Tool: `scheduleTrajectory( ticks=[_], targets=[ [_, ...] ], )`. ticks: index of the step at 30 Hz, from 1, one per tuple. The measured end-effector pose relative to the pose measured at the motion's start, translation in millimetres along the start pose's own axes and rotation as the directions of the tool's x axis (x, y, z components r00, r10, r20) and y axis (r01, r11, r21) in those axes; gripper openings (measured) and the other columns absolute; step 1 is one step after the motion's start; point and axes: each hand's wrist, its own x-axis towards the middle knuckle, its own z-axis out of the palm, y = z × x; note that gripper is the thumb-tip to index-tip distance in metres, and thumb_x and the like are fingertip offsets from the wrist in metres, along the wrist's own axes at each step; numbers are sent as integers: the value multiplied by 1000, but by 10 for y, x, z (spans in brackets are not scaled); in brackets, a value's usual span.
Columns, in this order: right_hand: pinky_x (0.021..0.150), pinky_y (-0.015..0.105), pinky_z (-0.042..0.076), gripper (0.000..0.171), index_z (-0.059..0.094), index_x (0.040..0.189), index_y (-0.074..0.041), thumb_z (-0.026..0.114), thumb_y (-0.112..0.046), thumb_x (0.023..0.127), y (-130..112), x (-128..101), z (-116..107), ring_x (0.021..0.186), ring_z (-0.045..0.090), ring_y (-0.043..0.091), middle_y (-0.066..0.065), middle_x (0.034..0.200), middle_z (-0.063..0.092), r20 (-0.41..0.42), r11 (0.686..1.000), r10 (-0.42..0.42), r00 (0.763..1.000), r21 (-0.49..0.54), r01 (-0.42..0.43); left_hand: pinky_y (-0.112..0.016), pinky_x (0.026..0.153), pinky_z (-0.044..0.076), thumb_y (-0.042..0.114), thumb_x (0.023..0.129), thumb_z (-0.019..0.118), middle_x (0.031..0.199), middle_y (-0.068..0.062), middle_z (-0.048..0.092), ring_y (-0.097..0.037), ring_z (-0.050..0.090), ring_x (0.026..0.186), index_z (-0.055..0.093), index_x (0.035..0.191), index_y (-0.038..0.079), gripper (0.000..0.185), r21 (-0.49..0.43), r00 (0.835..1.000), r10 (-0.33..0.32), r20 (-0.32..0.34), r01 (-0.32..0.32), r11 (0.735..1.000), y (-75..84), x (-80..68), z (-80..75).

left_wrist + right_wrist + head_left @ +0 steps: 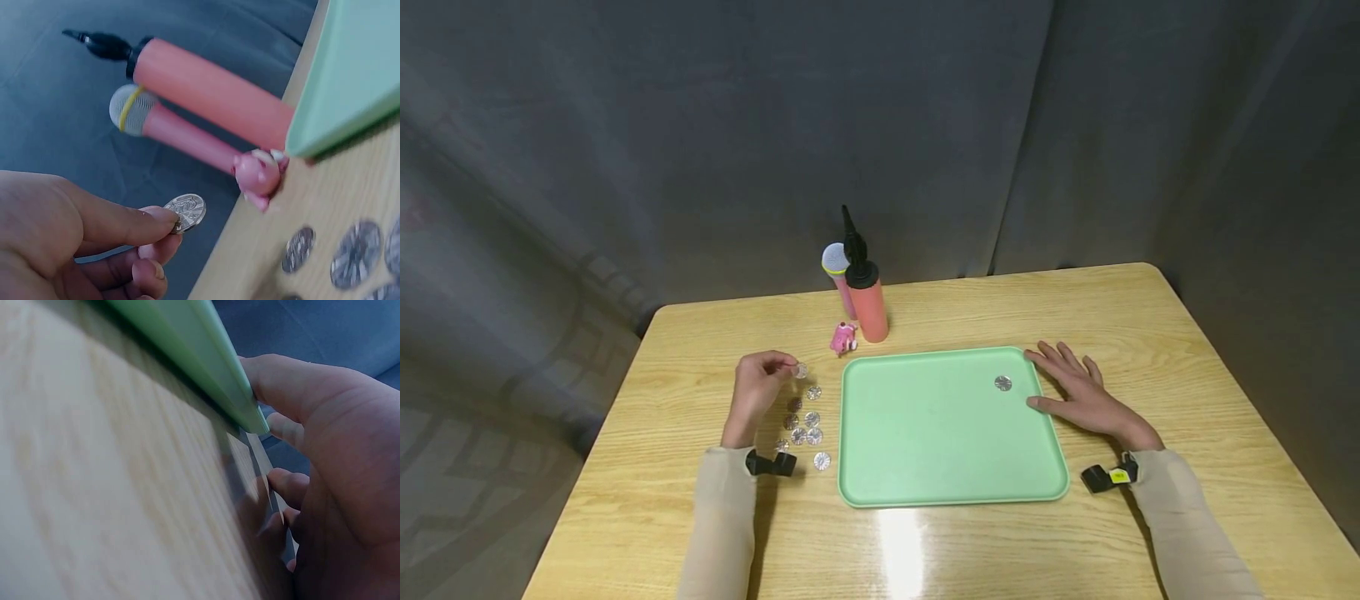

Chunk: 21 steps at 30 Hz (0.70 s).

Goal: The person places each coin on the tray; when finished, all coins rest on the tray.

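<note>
Between thumb and fingertips, my left hand [757, 392] pinches a silver coin [190, 212], raised over the left part of the table. Several more silver coins [812, 419] lie loosely on the wood beside and below that hand, left of a light green tray [940, 442]. A single coin [1003, 383] lies inside the tray near its upper right corner. My right hand [1078, 396] has its fingers spread at the tray's right edge, with the thumb over the rim. In the right wrist view the thumb side meets the green rim [240, 394] and the other fingers reach past it.
Behind the tray stand a coral pump [869, 310] with a black nozzle and a pink toy microphone [842, 283]. A small pink figurine [843, 338] sits in front of them. Dark curtains [925, 150] hang around the wooden table [1120, 317].
</note>
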Motion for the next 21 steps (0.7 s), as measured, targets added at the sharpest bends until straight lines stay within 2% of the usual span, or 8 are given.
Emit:
scheduleTrajectory(
  ticks=[7, 21],
  targets=[
    [113, 72, -12, 79, 26, 159, -15, 67, -35, 94, -5, 8, -2, 154, -7, 50, 27, 166, 9, -2, 1000, -4, 1000, 0, 4, -17, 60, 43, -8, 87, 67, 89, -25, 71, -11, 53, 69, 74, 92, -7, 9, -10, 998, 60, 10, -60, 998, 203, -20, 105],
    [113, 71, -12, 79, 26, 159, -16, 67, -35, 94, -1, 2, 8, 154, -7, 50, 27, 166, 9, -4, 1000, -8, 1000, 4, 8, -18, 57, 40, -7, 85, 68, 83, -21, 69, -13, 50, 67, 75, 90, -7, 8, -79, 992, 111, 68, -105, 991, 476, -57, 391]
  ],
)
